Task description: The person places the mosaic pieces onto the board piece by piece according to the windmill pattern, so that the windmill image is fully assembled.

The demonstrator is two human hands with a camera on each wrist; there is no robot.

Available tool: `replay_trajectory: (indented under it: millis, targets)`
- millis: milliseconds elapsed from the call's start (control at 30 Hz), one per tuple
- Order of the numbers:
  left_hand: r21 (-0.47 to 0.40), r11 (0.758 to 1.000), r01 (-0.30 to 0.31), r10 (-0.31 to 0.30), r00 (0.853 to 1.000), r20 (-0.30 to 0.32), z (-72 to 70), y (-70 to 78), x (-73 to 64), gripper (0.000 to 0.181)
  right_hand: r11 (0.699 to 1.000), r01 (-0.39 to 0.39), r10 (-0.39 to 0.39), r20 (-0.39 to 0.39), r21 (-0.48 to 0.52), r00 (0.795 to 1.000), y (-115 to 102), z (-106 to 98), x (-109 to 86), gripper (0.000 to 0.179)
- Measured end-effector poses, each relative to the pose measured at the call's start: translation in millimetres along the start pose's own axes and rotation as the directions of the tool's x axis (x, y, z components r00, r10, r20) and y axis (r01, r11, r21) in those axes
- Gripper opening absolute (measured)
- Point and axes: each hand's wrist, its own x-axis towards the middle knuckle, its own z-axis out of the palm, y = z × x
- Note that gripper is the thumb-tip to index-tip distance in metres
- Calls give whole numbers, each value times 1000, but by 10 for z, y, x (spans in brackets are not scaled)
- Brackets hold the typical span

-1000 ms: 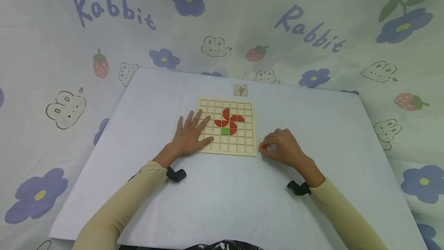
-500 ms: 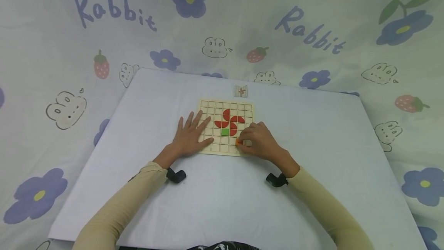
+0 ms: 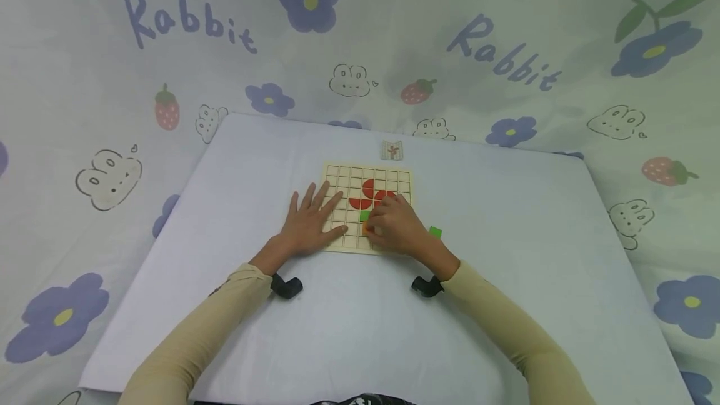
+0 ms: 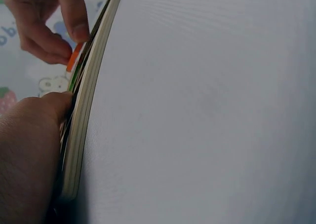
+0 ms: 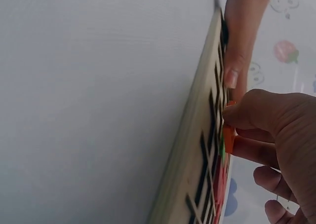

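A light wooden grid board (image 3: 337, 239) lies on the white table. My left hand (image 3: 305, 220) rests with spread, straight fingers on its left side. In its middle sit red rounded pieces (image 3: 360, 204), partly hidden by my right hand, with a green square (image 3: 365, 215) just below them. My right hand (image 3: 398, 225) pinches a small orange piece (image 3: 366, 229) over the board, directly below the green square. In the right wrist view the orange piece (image 5: 228, 137) is between thumb and fingers, close to the board's surface.
Right of the board, by my right wrist, a loose green square (image 3: 435, 232) lies on the table. Behind the board is a small card (image 3: 392, 150) with a red pattern. A printed cloth (image 3: 304, 55) hangs behind the table.
My right hand has carried the orange piece from beside the board leftward onto it, below the green square. A loose green square now shows on the table. My left hand stays put.
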Motion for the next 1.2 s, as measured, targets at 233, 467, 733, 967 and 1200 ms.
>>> replay_trajectory:
  millis: [233,467,733,967,1200]
  targets:
    - [-1,1000,-3,3,1000,-7,-10,15,-7,86,1000,13,-12,15,-13,1000,-29,30,-21,7]
    - [0,1000,-9,9,1000,-11,-21,26,-9,85,1000,-26,26,-24,-2,999,-46,47,-53,5]
    - [-8,1000,-6,6,1000,-1,-27,38,-19,85,982,-66,70,-17,174,997,-51,92,-92,6]
    - [-11,1000,-14,13,1000,-28,-51,25,-31,84,953,-116,119,4,281,993,-49,107,-34,8]
    - [-6,1000,-9,8,1000,-22,-24,27,-24,84,964,-157,149,53,217,987,-75,90,-71,7]
